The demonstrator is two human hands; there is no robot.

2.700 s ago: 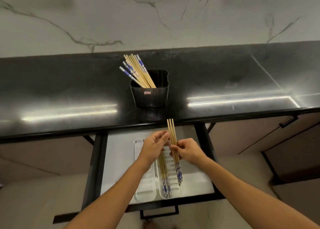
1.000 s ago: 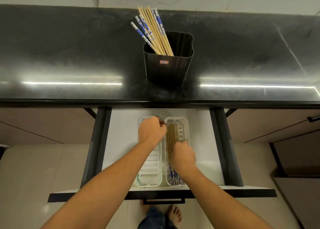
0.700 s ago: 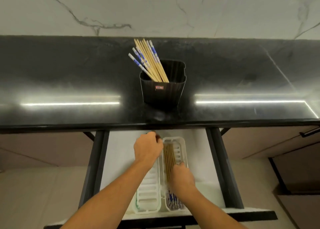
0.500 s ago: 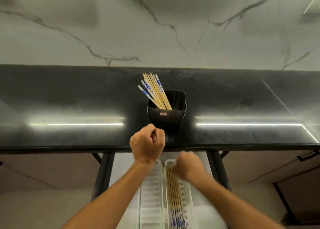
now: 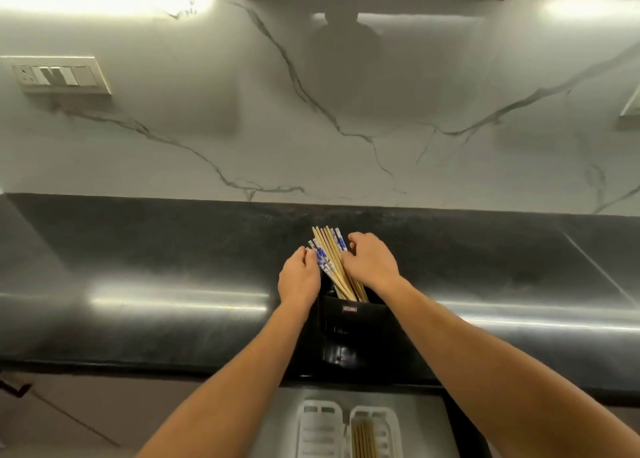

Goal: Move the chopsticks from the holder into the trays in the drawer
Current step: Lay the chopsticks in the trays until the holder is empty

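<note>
While your forearms cross the lower frame, they cover most of the holder [image 5: 349, 322]: only its dark front with a small label shows between your wrists. The chopsticks [image 5: 330, 260] stand in it, leaning left, blue-patterned ends up. Your right hand [image 5: 372, 262] has its fingers wrapped on the bundle's right side, grasping it. Your left hand [image 5: 299, 277] curls its fingers against the left edge, tips hidden behind the knuckles, so I can't tell whether they pinch. Down at the bottom edge the drawer [image 5: 284, 423] is cut off: 2 white trays, the left tray [image 5: 320, 407] and the right tray [image 5: 391, 423], show only their far ends, the right one with plain sticks [image 5: 363, 440] lying in it. The holder sits on a glossy black desk [image 5: 156, 267] streaked with light reflections. Behind it rises a white veined marble wall [image 5: 311, 128], with a switch plate [image 5: 59, 75] at upper left.
</note>
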